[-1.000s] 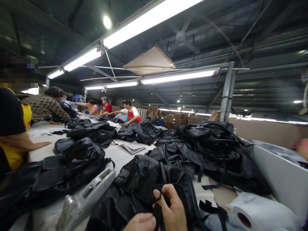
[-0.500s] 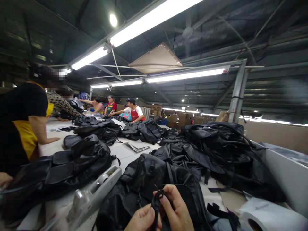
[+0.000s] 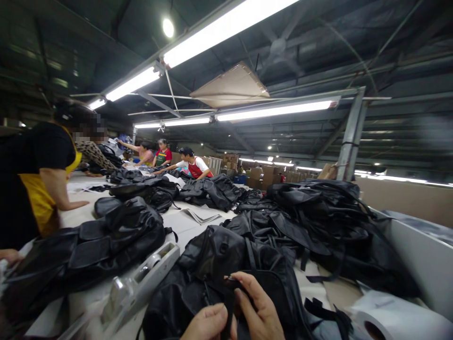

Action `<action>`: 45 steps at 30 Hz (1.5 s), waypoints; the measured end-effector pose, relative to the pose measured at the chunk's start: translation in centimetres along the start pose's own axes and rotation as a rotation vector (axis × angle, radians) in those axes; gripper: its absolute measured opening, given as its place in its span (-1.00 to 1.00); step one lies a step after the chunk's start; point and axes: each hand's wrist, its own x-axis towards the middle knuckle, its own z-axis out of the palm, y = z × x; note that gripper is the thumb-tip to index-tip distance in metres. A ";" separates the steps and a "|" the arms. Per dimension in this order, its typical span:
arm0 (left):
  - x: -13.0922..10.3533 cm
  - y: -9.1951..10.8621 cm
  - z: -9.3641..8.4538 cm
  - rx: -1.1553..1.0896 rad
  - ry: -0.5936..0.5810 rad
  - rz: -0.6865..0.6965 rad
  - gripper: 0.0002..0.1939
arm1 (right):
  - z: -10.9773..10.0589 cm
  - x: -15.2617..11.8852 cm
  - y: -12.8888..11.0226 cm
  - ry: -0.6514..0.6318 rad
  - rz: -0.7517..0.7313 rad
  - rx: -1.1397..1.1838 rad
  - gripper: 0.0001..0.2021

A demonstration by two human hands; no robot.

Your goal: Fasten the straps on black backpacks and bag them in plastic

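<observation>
A black backpack [image 3: 212, 255] lies on the white table [image 3: 177, 226] right in front of me. My left hand [image 3: 210, 321] pinches a black strap [image 3: 228, 314] at the bottom centre, thumb on top. Beside it, to the right, my right hand [image 3: 258, 307] has its fingers closed around a small dark piece near the strap's upper part; its tip shows between thumb and index finger, too small to name. Both hands are over the backpack's lower part.
Another black backpack [image 3: 92, 250] and a tape dispenser [image 3: 141, 278] lie left. Piled black bags [image 3: 325, 222] and a white roll [image 3: 399, 316] are at right. A person in a yellow apron [image 3: 38, 198] leans over the table at left; others work farther back.
My right fingers have shifted on the small piece, which now shows less. The person at left leans further right, and the far person in a red apron has bent lower toward the left.
</observation>
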 end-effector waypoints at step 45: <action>-9.0 6.5 -1.4 -0.393 -0.010 0.356 -0.88 | 4.1 -2.4 -5.0 -0.575 -0.402 -0.029 -0.83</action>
